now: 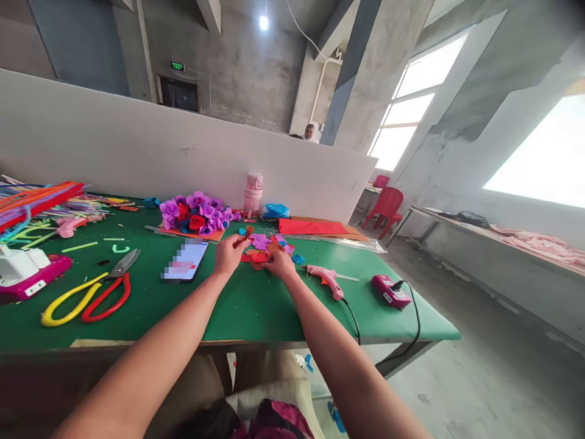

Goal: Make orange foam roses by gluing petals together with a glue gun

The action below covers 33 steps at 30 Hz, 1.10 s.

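Over the green table, my left hand (pixel 230 252) pinches a small brown rolled paper piece (pixel 249 231), which points upward. My right hand (pixel 279 264) is at the near side of a pile of cut paper pieces (pixel 261 241) in purple, red, brown and blue. Its fingers are together at a brown-red piece (pixel 258 258) on the pile. A pink glue gun (pixel 325 278) lies just right of my right hand, its cord running off the front edge. Left of my left hand lies a phone (pixel 186 261) with its screen lit.
Red-and-yellow scissors (pixel 107 285), pipe cleaners (pixel 41 207) and a second pink glue gun (pixel 78 225) are on the left. Behind are purple and red paper flowers (pixel 198 213), a pink bottle (pixel 253 196) and red paper (pixel 313 227). A power strip (pixel 391 291) sits at the right.
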Each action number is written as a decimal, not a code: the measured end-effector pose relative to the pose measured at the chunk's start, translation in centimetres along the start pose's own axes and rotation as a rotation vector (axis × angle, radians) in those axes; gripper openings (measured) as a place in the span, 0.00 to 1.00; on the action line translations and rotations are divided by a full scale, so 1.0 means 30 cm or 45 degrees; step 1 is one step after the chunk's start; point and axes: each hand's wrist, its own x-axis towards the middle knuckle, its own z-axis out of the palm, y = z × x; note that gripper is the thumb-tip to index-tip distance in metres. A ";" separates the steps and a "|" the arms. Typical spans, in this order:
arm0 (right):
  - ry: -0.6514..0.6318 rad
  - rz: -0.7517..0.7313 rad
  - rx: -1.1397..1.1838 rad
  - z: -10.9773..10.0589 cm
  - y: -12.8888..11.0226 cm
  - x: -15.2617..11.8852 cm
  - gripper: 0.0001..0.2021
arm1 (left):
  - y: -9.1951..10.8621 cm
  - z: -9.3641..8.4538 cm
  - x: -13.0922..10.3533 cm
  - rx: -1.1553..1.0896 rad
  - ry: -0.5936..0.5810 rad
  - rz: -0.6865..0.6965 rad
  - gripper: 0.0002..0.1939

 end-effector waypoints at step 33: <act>-0.188 -0.150 1.103 -0.051 0.068 -0.046 0.19 | 0.029 0.022 -0.026 -0.481 -0.297 -0.419 0.22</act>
